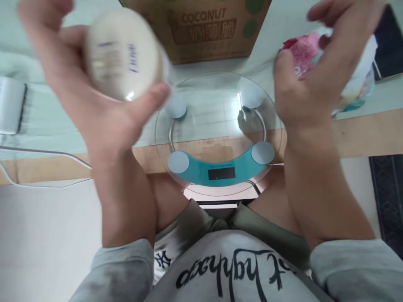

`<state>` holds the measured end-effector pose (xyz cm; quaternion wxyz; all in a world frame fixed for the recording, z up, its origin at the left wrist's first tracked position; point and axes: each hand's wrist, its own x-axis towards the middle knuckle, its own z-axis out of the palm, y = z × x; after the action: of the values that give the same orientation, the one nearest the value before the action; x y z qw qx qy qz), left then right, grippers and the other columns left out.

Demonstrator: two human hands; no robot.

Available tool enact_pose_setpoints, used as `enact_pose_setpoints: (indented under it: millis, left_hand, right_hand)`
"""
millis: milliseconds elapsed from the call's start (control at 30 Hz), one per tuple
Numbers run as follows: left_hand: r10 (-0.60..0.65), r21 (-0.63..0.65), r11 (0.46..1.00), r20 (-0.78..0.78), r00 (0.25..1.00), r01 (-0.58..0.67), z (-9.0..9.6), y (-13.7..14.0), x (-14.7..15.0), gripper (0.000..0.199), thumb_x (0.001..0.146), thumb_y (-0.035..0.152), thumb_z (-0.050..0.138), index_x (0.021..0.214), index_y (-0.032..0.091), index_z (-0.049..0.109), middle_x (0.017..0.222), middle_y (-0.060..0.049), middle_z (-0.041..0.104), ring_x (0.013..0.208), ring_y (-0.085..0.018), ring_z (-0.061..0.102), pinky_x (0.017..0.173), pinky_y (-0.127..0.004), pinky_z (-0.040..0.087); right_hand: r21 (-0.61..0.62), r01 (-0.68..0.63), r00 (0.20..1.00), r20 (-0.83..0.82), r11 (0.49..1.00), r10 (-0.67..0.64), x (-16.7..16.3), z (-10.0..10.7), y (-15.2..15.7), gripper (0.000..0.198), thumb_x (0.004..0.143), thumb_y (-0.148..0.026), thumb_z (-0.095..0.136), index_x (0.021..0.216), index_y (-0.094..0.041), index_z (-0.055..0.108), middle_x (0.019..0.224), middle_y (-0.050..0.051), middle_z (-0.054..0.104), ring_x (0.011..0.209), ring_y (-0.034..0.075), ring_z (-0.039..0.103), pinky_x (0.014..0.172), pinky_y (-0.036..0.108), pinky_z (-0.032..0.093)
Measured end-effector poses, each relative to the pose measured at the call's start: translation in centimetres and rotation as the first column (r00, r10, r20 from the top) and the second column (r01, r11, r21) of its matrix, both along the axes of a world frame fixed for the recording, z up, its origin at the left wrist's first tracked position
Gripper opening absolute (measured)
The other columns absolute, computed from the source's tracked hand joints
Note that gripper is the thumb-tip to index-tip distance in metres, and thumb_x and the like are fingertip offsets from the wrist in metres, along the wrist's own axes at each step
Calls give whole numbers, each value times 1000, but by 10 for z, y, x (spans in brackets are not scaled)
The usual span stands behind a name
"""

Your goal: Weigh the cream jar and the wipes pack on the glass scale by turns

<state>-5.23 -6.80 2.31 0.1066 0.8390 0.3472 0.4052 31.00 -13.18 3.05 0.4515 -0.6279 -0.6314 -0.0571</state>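
My left hand (94, 109) grips a round cream-coloured container (124, 54) with blue print, held up at the upper left and blurred by motion. My right hand (310, 79) is raised at the upper right with fingers apart; nothing is clearly in it, and a pink and white packet (304, 50) lies just behind it. Between the two hands, a round glass scale (217, 130) with a teal display bar sits at the table's front edge, with nothing on it.
A brown cardboard box (204, 29) marked COCONUT stands behind the scale. A white device (11, 105) with a cable lies at the left. A dark flat object (388, 46) sits at the far right. My lap is below the table edge.
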Motion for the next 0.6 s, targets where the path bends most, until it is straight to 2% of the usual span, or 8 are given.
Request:
enact_pose_setpoints:
  millis: [100,200,267,400,500,533,567,600]
  left_hand:
    - [-39,-119,992,-12,999,37,13,-34,52,85,87,81,82,153,40,48,144,-1,66,170,-31,39,143,-59,44]
    - [-125,-199,972,16,992,126,8,-55,89,95,82,83,87,158,43,47,148,-5,66,162,-34,51,134,-57,53]
    - [-227,-178,956,64,972,235,2,-59,101,99,83,84,84,163,43,44,157,-7,63,152,-35,61,126,-54,59]
    - [-355,-129,923,79,932,363,-2,-54,102,109,82,80,88,171,43,37,166,-10,57,148,-35,64,125,-53,62]
    - [-419,-214,876,105,902,432,5,-48,91,114,84,91,79,174,41,31,180,-8,40,163,-35,51,138,-55,50]
    - [-381,-267,875,133,915,403,7,-46,87,106,89,94,70,172,40,32,180,-5,40,164,-32,49,139,-54,48]
    - [-297,-313,889,166,940,336,6,-42,82,91,96,93,59,166,39,38,170,-3,50,156,-27,55,135,-51,52]
    - [-172,-342,910,203,964,235,3,-37,78,73,102,90,51,150,35,50,146,-1,65,137,-20,65,122,-47,59]
  right_hand:
    - [-126,-70,994,-93,990,58,-9,-9,2,39,82,-21,65,120,-12,68,130,11,61,119,15,58,111,34,55]
    - [-220,-103,992,-99,970,82,-7,-20,2,41,81,-21,69,121,-15,65,132,12,60,122,17,56,114,37,54]
    - [-276,-134,987,-122,952,104,-7,-22,2,42,83,-20,70,123,-16,62,133,11,58,125,18,55,118,38,52]
    - [-273,-201,949,-294,941,117,-19,-21,3,36,81,-15,70,116,-15,60,124,8,62,111,11,55,101,26,49]
    - [-164,-293,852,-492,942,179,-29,-26,5,20,90,-23,65,107,-14,58,101,5,62,88,6,51,78,21,42]
    - [-142,-325,821,-533,935,205,-31,-30,6,18,95,-30,62,102,-14,57,92,4,59,80,5,48,72,21,39]
    - [-137,-355,800,-557,925,224,-32,-33,6,25,99,-38,60,96,-14,54,83,3,55,73,5,45,68,22,36]
    - [-147,-379,790,-566,913,237,-32,-37,7,36,102,-47,59,90,-13,51,77,3,50,68,5,40,65,23,33]
